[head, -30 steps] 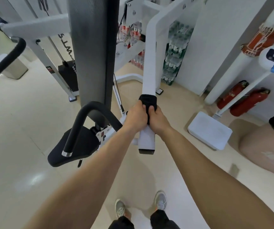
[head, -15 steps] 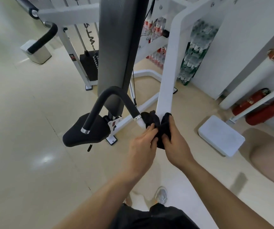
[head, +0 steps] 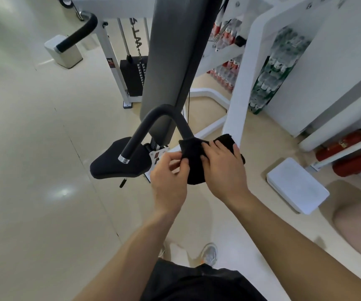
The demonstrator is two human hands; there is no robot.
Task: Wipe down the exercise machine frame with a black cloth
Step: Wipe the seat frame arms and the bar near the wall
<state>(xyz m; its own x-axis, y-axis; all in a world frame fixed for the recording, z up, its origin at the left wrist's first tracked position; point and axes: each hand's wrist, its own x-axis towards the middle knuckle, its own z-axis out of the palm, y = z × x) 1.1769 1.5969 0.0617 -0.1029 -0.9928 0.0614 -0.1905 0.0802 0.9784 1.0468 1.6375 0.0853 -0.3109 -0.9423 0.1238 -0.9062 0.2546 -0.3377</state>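
left hand [head: 170, 178] pinches the soft black cloth [head: 193, 164]; right hand [head: 224, 170] fingers curl over it; a loose pinch could drop it.

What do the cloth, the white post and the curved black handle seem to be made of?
Cloth: soft matte fabric, perhaps terry; it bunches where the left hand and right hand hold it. White post: probably painted metal, smooth with slight sheen. Curved handle: matte foam or rubber sleeve, ending in a shiny metal ring.
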